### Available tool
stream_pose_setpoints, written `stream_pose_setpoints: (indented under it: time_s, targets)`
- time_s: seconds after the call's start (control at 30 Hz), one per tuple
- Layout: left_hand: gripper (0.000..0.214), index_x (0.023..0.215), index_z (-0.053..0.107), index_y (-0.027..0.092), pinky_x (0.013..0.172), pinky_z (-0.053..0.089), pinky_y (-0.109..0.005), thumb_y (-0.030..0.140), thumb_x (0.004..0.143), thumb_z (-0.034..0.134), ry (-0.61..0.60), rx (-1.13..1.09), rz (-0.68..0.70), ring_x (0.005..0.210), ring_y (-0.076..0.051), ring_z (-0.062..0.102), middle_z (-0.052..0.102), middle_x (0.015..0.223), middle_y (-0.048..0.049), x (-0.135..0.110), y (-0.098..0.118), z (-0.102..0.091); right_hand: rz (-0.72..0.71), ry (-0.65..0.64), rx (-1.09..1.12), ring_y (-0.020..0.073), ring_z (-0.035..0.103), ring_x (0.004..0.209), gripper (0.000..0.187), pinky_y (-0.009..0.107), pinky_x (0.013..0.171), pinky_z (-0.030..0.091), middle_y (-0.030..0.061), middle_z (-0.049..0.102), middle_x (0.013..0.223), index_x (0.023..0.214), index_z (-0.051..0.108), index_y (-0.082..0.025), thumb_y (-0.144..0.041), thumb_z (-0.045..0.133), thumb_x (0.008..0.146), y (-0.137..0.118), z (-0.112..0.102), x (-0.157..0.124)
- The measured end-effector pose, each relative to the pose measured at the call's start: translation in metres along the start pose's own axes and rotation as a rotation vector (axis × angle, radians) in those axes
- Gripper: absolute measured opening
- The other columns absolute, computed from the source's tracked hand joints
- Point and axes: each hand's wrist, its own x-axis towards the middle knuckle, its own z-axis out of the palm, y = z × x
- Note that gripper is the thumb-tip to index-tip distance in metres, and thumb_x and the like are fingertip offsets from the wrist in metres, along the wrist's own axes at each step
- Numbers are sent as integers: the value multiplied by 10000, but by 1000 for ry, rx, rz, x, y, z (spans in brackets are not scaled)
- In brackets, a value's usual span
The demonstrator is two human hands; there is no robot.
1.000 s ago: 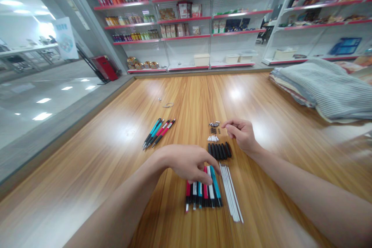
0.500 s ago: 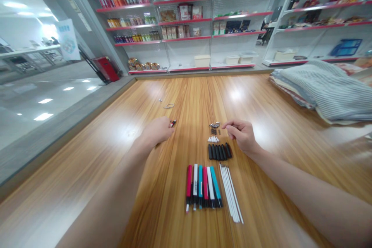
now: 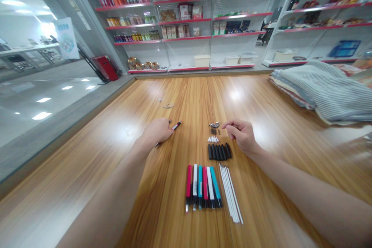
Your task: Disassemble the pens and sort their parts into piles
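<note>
My left hand (image 3: pixel 157 131) is closed low over the table at the left, on what looks like a black pen (image 3: pixel 176 125) with a red and white band. One end of the pen shows past the fingers; the hand hides its middle. A small dark piece (image 3: pixel 169 121) shows by the knuckles. My right hand (image 3: pixel 241 135) has its fingertips pinched; whatever they hold is too small to make out. Close to it lie small silver metal pieces (image 3: pixel 214 125), dark springs (image 3: pixel 214 132), small white pieces (image 3: pixel 213 139) and a row of black tubes (image 3: pixel 219 152).
Nearer me lie several pink, white and teal pen barrels (image 3: pixel 200 186) beside thin white refills (image 3: pixel 231 193). A thin loop (image 3: pixel 169 105) and a tiny piece (image 3: pixel 159 100) lie farther back. Folded striped cloth (image 3: pixel 328 89) is piled at the right; shelves (image 3: pixel 188 38) stand behind the table.
The pen now sticks out farther to the right from my left hand, and a dark piece by the knuckles has come into view. My right hand stays in place.
</note>
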Motion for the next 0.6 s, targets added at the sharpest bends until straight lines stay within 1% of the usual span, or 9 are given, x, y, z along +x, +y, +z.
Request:
stream_pose_setpoints:
  time_s: [0.07, 0.13, 0.2, 0.23, 0.33, 0.4, 0.43, 0.5, 0.6]
  targets:
    - [226, 563, 586, 156, 501, 289, -227, 324, 713, 597, 45, -177, 46, 518, -140, 516, 548, 513, -29, -2, 10, -5, -2, 6, -6, 80, 370, 412, 165, 231, 440, 250, -44, 444, 443, 772, 667, -129, -245, 552, 799, 0, 0, 0]
    - [244, 576, 568, 147, 473, 270, -205, 335, 731, 584, 91, -474, 128, 481, -102, 457, 490, 498, 8, -5, 24, -8, -3, 10, -12, 79, 366, 411, 165, 232, 437, 246, -45, 438, 441, 766, 665, -129, -246, 554, 798, 0, 0, 0]
    - [251, 618, 524, 153, 434, 242, -183, 350, 770, 558, -9, -877, 206, 417, -63, 360, 405, 483, 51, -9, 37, -6, -2, 8, -16, 77, 365, 415, 161, 231, 438, 245, -46, 438, 445, 767, 664, -130, -243, 556, 803, -1, 0, 0]
    - [258, 627, 488, 162, 411, 217, -177, 359, 784, 544, -71, -1078, 216, 388, -52, 310, 364, 472, 68, -10, 43, -2, -2, 7, -15, 76, 365, 416, 159, 230, 438, 245, -47, 438, 447, 769, 663, -131, -242, 555, 806, -1, 1, 0]
    - [228, 675, 439, 177, 373, 201, -172, 355, 789, 526, -228, -1547, 211, 362, -49, 279, 334, 472, 83, -11, 53, 20, -6, 6, -15, 76, 361, 415, 161, 230, 437, 242, -48, 436, 448, 779, 660, -131, -246, 552, 814, -1, 2, -1]
    - [280, 620, 373, 188, 345, 172, -177, 364, 784, 516, -366, -1700, 157, 336, -46, 226, 256, 431, 97, -8, 55, 36, -5, 10, -21, 77, 358, 413, 166, 230, 435, 238, -48, 430, 447, 782, 659, -130, -253, 553, 815, 0, 2, -1]
    - [282, 621, 368, 187, 343, 167, -174, 355, 784, 524, -377, -1739, 139, 338, -45, 233, 259, 432, 96, -5, 55, 42, -3, 13, -24, 78, 357, 412, 168, 230, 434, 237, -48, 429, 447, 782, 660, -129, -257, 555, 815, 0, 2, 0]
    - [304, 623, 364, 186, 337, 158, -168, 370, 783, 544, -362, -1770, 114, 332, -39, 237, 259, 427, 99, -1, 54, 51, 1, 17, -22, 80, 360, 414, 173, 229, 432, 238, -47, 431, 450, 784, 659, -130, -266, 558, 816, 1, 3, 0]
    - [354, 639, 364, 185, 332, 148, -161, 433, 785, 569, -298, -1782, 80, 324, -33, 240, 264, 431, 104, 2, 54, 54, 0, 9, -19, 84, 370, 418, 178, 228, 432, 252, -45, 436, 451, 791, 660, -130, -272, 557, 818, 0, 3, -1]
